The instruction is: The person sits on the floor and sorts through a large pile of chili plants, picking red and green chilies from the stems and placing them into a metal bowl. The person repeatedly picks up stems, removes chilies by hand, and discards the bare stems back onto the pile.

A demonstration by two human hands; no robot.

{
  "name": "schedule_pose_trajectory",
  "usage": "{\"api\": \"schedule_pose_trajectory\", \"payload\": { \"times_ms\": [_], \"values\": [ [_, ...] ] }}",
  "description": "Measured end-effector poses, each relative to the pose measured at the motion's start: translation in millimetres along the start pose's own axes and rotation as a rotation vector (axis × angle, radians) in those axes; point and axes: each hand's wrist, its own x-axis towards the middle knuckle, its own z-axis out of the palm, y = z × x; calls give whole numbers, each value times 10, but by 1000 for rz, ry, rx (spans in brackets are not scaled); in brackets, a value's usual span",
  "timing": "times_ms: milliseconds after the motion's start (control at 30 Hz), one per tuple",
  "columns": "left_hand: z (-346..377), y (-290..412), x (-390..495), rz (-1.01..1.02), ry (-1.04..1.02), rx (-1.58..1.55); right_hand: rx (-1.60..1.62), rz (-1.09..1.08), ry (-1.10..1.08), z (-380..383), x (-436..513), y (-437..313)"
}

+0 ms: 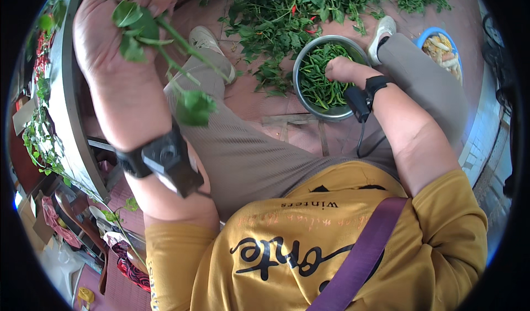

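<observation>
At the upper left, my left hand (120, 29) is raised close to the camera, its fingers closed around a leafy green plant stem (186, 52) whose leaves hang past the wrist. A metal bowl (296, 77) stands on the floor between my legs and holds many slender green chili peppers (323, 93). My right hand (341, 69) reaches into this bowl, fingers bent down onto the peppers; whether it grips any is hidden. Beyond the bowl lies a large heap of leafy chili plants (273, 33) with some red chilies among the leaves.
A blue basin (461, 69) with pale dried pieces stands beyond my right leg. Along the left runs a light-topped table (62, 116) with leafy stems and red chilies at its far edge. Below it are cloths (128, 265) and other household items. Both wrists wear strapped devices, the right one with a cable.
</observation>
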Motion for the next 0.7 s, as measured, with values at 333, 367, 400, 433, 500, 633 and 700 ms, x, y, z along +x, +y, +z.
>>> {"api": "schedule_pose_trajectory", "payload": {
  "times_ms": [333,367,400,433,500,633,700],
  "values": [
    [-209,95,-80,142,101,4,-477,-390,-52,405,958,-1122],
    [-203,79,-70,157,124,13,-524,-387,-82,489,1035,-1164],
    [-199,55,-64,169,141,22,-530,-376,-124,552,1097,-1181],
    [-185,43,-66,182,151,29,-429,-357,-113,595,1136,-1191],
    [-154,12,-78,208,164,40,-249,-296,-84,562,1157,-1176],
    [-93,-39,-90,274,206,8,231,-427,7,52,928,-1061],
    [-96,5,3,101,-38,-173,669,-265,-7,-280,641,-1046]
  ]
}}
